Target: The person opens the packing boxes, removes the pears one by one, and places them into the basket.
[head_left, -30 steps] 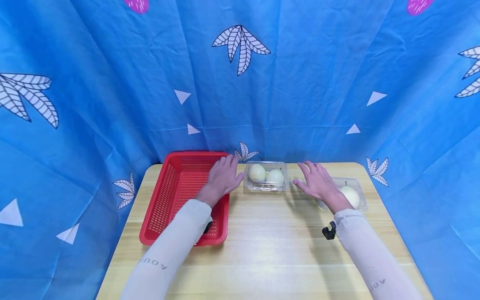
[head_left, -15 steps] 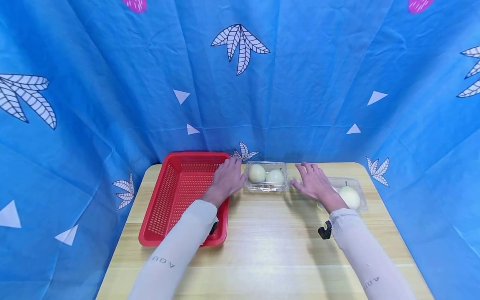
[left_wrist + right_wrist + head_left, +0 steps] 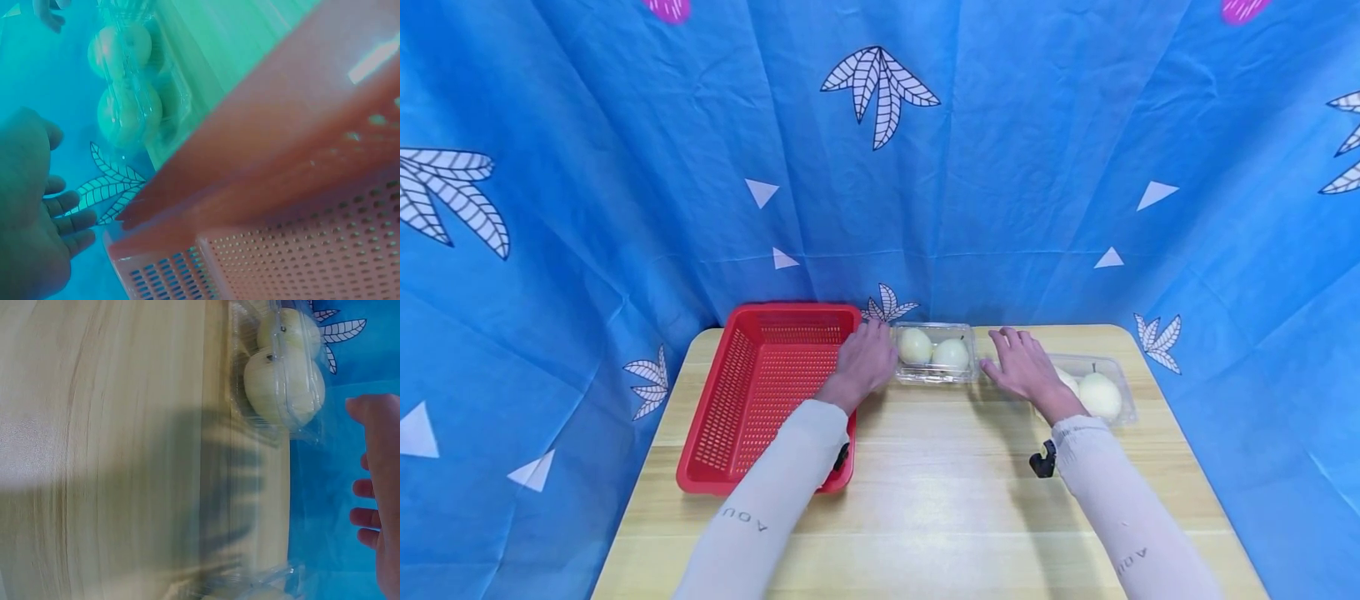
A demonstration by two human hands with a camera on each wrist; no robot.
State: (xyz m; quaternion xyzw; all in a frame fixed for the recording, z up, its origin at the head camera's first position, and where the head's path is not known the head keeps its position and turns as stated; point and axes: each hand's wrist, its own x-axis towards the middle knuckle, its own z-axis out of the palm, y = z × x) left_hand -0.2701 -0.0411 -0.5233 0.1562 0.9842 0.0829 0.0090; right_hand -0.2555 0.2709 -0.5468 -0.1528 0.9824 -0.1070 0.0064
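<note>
**A see-through box between two empty hands**

The clear box (image 3: 934, 372) lies at the far edge of the counter (image 3: 925, 492), its long axis running left to right, so a short end faces each hand. The left hand (image 3: 868, 358) is the nearer, right beside its end; whether it touches the plastic I can't tell. The right hand (image 3: 1021, 360) stands a little off the other end, a gap between. Both hands grasp nothing, fingers relaxed.

The box is thin, shiny plastic, ribbed in places, and through it show two pale fruits (image 3: 951, 355), round and smooth. A similar box (image 3: 1125, 398) sits farther right, partly hidden by the right hand. On the left, the red basket (image 3: 722, 400) is perforated and roughly rectangular. Creased blue cloth (image 3: 1000, 167) hangs behind.
</note>
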